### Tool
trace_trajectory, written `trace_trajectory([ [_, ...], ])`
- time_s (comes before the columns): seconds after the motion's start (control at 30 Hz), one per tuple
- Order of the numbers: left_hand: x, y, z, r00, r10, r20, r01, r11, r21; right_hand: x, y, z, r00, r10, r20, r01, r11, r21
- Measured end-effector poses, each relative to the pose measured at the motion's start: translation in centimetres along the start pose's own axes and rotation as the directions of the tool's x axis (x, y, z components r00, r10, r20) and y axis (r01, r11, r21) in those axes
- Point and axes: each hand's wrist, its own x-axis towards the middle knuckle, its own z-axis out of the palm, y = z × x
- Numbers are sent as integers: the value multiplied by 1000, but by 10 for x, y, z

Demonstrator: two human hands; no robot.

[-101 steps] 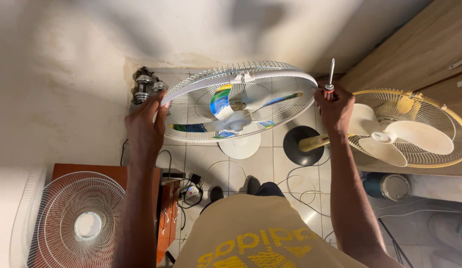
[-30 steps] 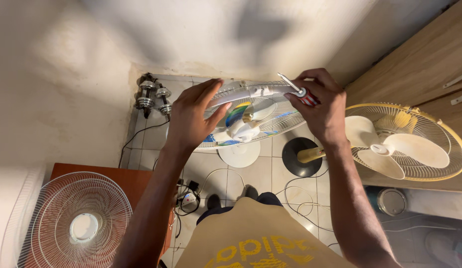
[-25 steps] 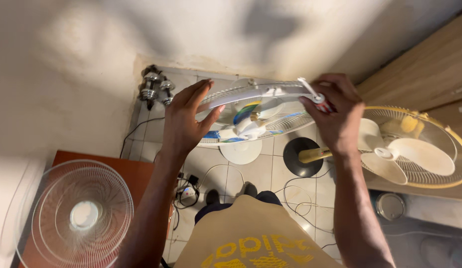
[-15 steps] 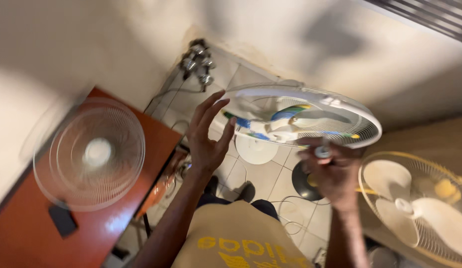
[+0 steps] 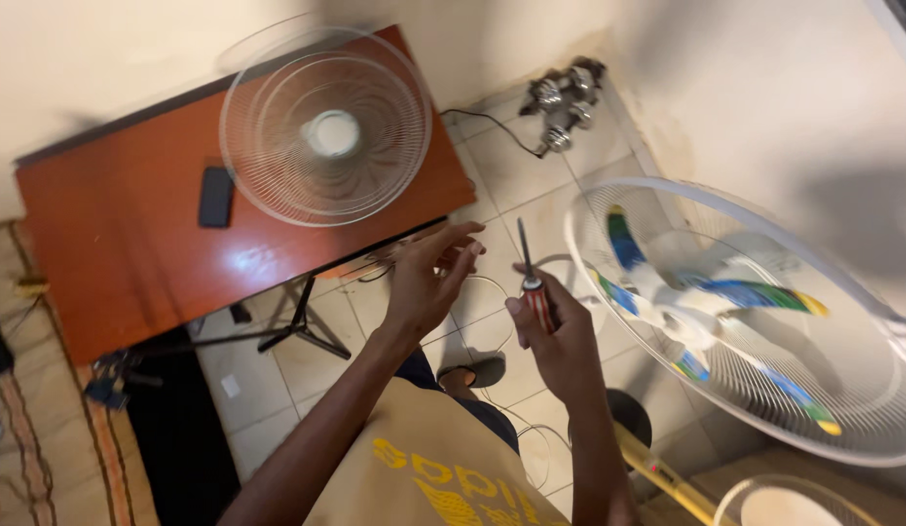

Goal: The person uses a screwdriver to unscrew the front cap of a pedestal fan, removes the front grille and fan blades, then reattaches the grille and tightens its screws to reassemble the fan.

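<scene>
Head view: a screwdriver (image 5: 533,282) with a red handle is gripped in the right hand (image 5: 562,343), fingers closed round the handle, dark shaft pointing up past the fingertips. The left hand (image 5: 428,282) is held just beside it, to its left, fingers spread and slightly curled, nothing held; its fingertips are near the shaft but not touching.

To the right of the right fingers, apart from them, a fan (image 5: 764,312) is seen: white guard closed round the blades, which carry blue, green and yellow stripes, blurred. Its yellow pole (image 5: 657,477) runs below the right wrist.

Up and left of the left fingers, a loose white grille (image 5: 324,127) lies on a red-brown table (image 5: 112,282), with a dark phone (image 5: 216,196) beside it. Above the fingers, metal parts (image 5: 563,97) sit on the tiled floor (image 5: 492,166), a cable leading to them. A second fan guard (image 5: 794,502) is cut off at the bottom edge.
</scene>
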Motion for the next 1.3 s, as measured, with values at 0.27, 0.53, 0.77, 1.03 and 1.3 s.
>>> trace_trajectory([
  [0.27,-1,-51,-129,932,11,-362,7,999,49,45,-22,94,995,15,101,-8,998,-66],
  [0.53,18,-208,-295,717,-142,-683,204,979,11,111,-3,262,960,157,231,-172,984,43],
  [0.77,54,-364,-410,682,-159,-714,536,773,339,151,24,399,893,335,300,-352,936,1],
  [1.03,107,-455,-475,762,-262,-593,621,557,552,180,49,445,845,493,206,-473,870,-141],
  [1.3,126,-471,-477,741,-301,-600,654,528,542,193,70,430,855,518,37,-498,839,-219],
])
